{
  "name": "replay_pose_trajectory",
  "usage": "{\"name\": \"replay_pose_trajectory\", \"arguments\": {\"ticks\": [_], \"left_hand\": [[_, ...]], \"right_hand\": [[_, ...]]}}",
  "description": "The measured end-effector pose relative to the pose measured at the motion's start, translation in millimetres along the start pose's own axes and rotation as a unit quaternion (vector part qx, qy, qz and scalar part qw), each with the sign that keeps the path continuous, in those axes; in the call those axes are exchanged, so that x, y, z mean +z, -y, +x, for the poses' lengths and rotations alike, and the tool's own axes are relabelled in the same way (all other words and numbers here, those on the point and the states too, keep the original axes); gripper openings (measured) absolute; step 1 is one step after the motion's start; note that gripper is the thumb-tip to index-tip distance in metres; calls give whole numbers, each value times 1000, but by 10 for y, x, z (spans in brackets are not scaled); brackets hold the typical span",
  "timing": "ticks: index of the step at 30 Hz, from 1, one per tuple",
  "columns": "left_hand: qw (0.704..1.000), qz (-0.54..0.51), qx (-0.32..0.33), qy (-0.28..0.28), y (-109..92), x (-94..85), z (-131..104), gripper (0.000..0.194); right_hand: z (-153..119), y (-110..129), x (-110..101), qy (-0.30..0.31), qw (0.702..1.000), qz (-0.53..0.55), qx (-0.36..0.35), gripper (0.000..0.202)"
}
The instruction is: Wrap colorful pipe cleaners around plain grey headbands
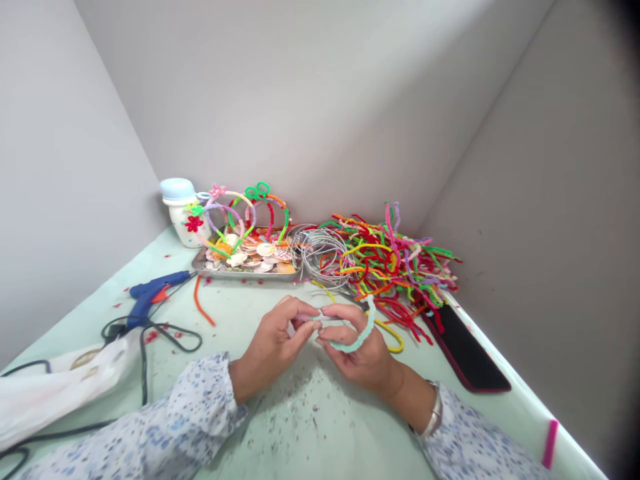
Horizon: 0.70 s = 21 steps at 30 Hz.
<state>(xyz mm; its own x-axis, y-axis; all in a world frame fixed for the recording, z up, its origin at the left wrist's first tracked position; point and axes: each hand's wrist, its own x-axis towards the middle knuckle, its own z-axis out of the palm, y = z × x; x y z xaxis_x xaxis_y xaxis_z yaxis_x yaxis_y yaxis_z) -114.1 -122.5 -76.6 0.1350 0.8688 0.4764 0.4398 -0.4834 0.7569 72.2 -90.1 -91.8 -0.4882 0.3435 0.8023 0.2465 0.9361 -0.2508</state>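
Observation:
My left hand is closed in a pinch, thumb against forefinger, on a short pale purple fuzzy pipe cleaner, most of it hidden by the fingers. Facing it, fingertips almost touching, my right hand is closed on a mint-green pipe cleaner. That strand curves up past the right fingers, its free end raised. Something thin and greyish runs between the two hands; I cannot make out whether it is wire. Both hands are above the middle of the pale green table.
Behind the hands are a metal tray of shells with decorated hoops, coiled wire and piled pipe cleaners. At left lie a blue glue gun with its cord and a white bag. A white jar and black tray flank them.

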Motion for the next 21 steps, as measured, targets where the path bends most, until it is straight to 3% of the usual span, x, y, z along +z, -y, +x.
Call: {"name": "replay_pose_trajectory", "arguments": {"ticks": [7,15,21], "left_hand": [[1000,16,17,-11,-17,-9,16,7],[992,55,109,-38,-21,-14,17,11],[984,81,145,-57,-13,-27,22,16]], "right_hand": [[-55,-27,39,11,1000,-5,12,25],[-48,-14,22,17,999,28,6,43],[-23,27,7,-13,999,38,16,45]]}}
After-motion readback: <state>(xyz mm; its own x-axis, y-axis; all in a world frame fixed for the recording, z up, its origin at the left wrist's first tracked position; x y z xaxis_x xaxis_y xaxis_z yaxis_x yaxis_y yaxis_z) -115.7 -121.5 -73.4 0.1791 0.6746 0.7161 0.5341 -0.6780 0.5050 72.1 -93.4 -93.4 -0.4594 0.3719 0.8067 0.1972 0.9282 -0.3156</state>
